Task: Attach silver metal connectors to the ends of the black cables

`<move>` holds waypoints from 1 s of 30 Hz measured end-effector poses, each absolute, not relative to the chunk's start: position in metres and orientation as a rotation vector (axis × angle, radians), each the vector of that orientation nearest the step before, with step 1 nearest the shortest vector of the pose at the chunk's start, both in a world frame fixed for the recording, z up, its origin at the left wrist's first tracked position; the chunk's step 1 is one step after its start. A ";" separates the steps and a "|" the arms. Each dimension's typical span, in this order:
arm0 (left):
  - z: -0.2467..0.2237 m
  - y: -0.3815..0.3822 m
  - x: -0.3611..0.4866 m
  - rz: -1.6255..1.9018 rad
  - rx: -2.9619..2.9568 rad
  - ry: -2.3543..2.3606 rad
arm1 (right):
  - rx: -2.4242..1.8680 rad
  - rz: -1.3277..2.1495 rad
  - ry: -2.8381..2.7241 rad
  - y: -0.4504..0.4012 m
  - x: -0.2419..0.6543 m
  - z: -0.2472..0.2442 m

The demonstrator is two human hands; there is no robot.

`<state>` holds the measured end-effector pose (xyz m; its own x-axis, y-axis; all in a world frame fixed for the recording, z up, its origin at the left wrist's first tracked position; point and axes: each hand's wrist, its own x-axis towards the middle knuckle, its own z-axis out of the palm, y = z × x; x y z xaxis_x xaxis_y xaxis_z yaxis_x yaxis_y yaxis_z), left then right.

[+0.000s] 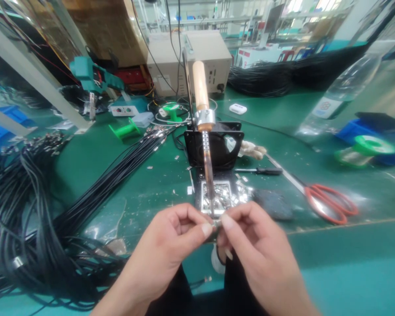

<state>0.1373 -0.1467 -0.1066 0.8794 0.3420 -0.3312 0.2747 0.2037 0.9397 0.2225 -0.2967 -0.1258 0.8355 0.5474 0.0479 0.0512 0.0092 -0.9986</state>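
Note:
My left hand (177, 237) and my right hand (253, 245) come together at the middle, both pinched, fingertips almost touching. Between them shows a small silvery piece (216, 223), too blurred to name; which fingers bear it I cannot tell. Right above the fingertips is the tip of a soldering iron (208, 162) with a wooden handle, clamped tip-down in a black metal stand (213, 151). Behind my fingers lies a light-rimmed tray (203, 197) of small shiny pieces, partly covered by the iron.
Bundled black cables (115, 180) fill the left side. Red-handled scissors (332, 202), a black-handled screwdriver (263, 170) and a dark flat block (272, 204) lie to the right. Farther back stand a plastic bottle (345, 92), a green spool (364, 149) and a beige box-shaped device (210, 52).

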 end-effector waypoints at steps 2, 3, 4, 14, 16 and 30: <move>-0.105 -0.148 0.139 0.045 1.373 0.556 | -1.521 0.431 -0.483 -0.294 0.223 -0.125; -0.105 -0.149 0.140 0.043 1.367 0.569 | -1.519 0.413 -0.479 -0.293 0.223 -0.126; -0.104 -0.150 0.140 0.042 1.363 0.586 | -1.519 0.387 -0.470 -0.292 0.222 -0.127; -0.103 -0.153 0.142 0.085 1.348 0.629 | -1.470 0.262 -0.431 -0.284 0.216 -0.137; -0.102 -0.154 0.143 0.089 1.337 0.632 | -1.462 0.258 -0.429 -0.283 0.216 -0.137; -0.103 -0.155 0.144 0.101 1.324 0.622 | -1.450 0.260 -0.384 -0.282 0.213 -0.136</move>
<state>0.1438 -0.1549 -0.1032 0.8346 0.4117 -0.3660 0.2746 0.2651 0.9243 0.2127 -0.2821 -0.1359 0.9116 0.3993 0.0974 0.0580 0.1094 -0.9923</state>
